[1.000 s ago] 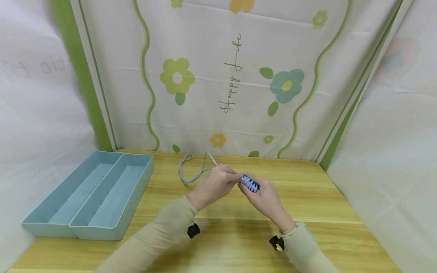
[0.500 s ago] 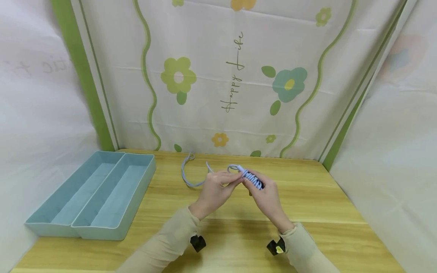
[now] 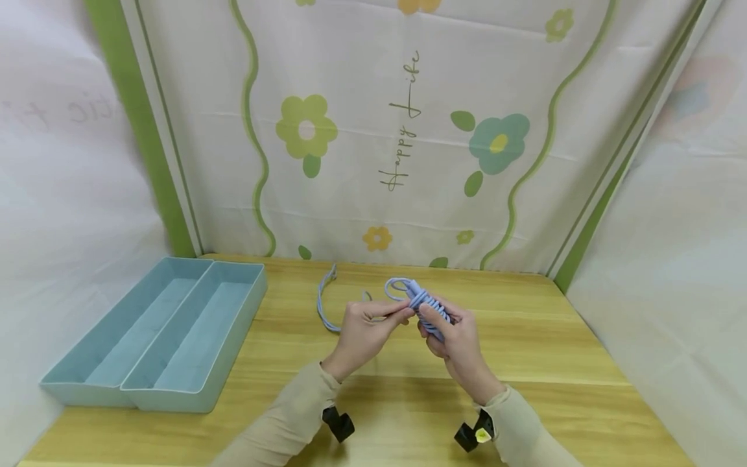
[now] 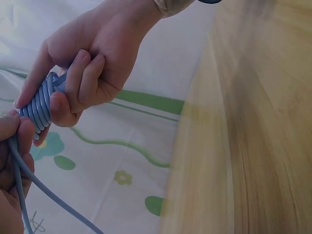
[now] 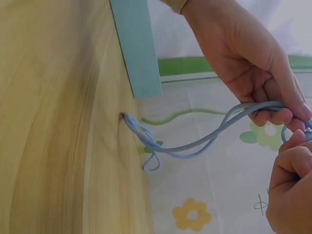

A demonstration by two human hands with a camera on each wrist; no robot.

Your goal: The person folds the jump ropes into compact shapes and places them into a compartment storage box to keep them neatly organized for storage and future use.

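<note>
Blue cord (image 3: 430, 302): wound in a coil, below and right of the head frame's centre; loose strands (image 3: 320, 301) lie left on the tabletop (image 3: 537, 337).
Left hand (image 3: 360, 332): pinching strands beside the coil.
Right hand (image 3: 463, 340): curled round the coil.
Blue trays (image 3: 192, 324): side by side, lower left.

Flower-printed white curtain (image 3: 356, 84), wooden tabletop (image 3: 543, 344)

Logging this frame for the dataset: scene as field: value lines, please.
Left: left hand pinches blue cord by the coil
Right: right hand grips the coil
Slack: blue cord also extends left of the left hand
Core: mostly hidden, cannot tell what
Trays: two blue trays, side by side, table's left
Backdrop: flowered cloth
</note>
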